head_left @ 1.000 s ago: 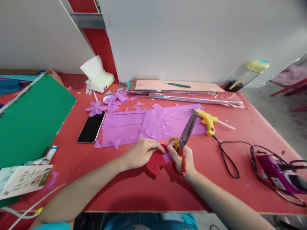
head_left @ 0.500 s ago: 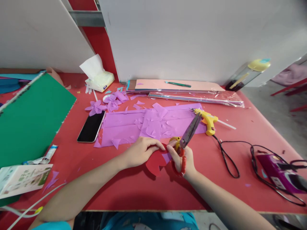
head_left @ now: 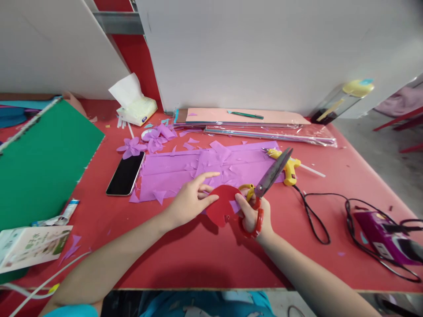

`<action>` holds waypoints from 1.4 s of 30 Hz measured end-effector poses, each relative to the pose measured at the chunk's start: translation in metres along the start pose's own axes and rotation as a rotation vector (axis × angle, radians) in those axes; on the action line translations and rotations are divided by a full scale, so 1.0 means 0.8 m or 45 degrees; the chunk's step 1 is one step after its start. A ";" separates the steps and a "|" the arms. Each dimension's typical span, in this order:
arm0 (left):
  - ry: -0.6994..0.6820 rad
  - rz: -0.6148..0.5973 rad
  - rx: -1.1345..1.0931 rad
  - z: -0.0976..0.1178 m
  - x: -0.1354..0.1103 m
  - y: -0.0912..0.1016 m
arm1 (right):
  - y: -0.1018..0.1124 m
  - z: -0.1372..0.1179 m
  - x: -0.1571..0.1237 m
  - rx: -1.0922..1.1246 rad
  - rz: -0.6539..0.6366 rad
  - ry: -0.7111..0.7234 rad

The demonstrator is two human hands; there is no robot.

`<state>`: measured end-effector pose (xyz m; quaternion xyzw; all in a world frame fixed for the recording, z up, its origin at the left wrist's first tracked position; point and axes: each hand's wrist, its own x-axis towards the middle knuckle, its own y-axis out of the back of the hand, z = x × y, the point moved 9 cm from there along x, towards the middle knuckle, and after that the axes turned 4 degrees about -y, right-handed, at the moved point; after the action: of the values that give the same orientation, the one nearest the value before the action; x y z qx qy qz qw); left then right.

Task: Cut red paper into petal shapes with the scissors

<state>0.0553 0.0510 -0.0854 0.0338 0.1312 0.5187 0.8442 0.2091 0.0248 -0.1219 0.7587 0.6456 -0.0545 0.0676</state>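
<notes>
Two hands meet above the red tabletop (head_left: 185, 264). Our left hand (head_left: 190, 200) pinches the red paper disc (head_left: 222, 203) at its 9 o'clock edge, index finger stretched out. Our right hand (head_left: 253, 216) has its fingers clamped on the scissors (head_left: 266, 185), blades together, pointing to 2 o'clock. Its thumb seems to press a purple scrap (head_left: 235, 206) onto the disc. The purple sheet (head_left: 172, 169) lies at 12 o'clock.

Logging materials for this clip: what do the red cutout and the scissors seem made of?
The red cutout looks like thin matte paper or craft foam: flat, cleanly cut edge. The scissors have dull grey metal blades and glossy red and yellow plastic-looking handles.
</notes>
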 end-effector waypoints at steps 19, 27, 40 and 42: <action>0.105 0.095 0.146 -0.007 0.003 0.013 | 0.005 0.018 0.006 0.314 0.062 -0.070; 0.109 0.076 0.099 -0.008 0.005 0.012 | 0.006 0.014 0.005 0.250 0.090 -0.064; 0.016 -0.061 0.135 0.004 0.001 -0.002 | 0.007 -0.002 0.003 0.027 0.047 0.098; -0.024 -0.097 0.181 0.006 0.001 -0.004 | 0.006 -0.004 0.002 0.007 0.046 0.113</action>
<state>0.0596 0.0506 -0.0817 0.0935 0.1611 0.4753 0.8599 0.2141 0.0263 -0.1187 0.7721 0.6340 -0.0213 0.0377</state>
